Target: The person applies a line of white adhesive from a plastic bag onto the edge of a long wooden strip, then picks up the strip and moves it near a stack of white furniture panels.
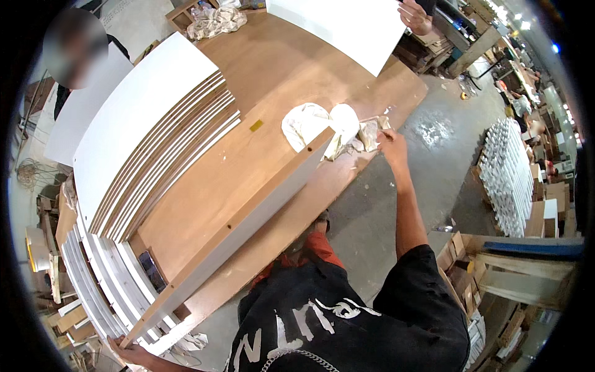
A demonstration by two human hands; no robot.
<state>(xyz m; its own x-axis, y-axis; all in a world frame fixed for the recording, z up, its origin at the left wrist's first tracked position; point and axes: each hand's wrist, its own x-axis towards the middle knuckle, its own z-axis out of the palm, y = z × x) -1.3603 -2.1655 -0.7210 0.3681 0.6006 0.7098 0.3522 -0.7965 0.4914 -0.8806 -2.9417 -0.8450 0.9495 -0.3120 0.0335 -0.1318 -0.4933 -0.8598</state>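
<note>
A long white panel (248, 239) stands on edge across the near side of the worktable, its brown upper edge dotted with dark holes. My left hand (128, 352) grips its near left end, the fingers partly hidden. Close to the panel's far end, my right hand (392, 147) has its fingers closed on a crumpled off-white rag (370, 133) at the table's right edge. Bunched white cloth (305, 121) lies next to that rag, behind the panel end.
A stack of white panels (149, 111) covers the table's left side, above white strips (93, 291) and a phone (152, 271). Another person's hand (416, 17) holds a white sheet (347, 28) at the far side. A second person (74, 49) stands far left. White bundled pieces (507, 173) stand right.
</note>
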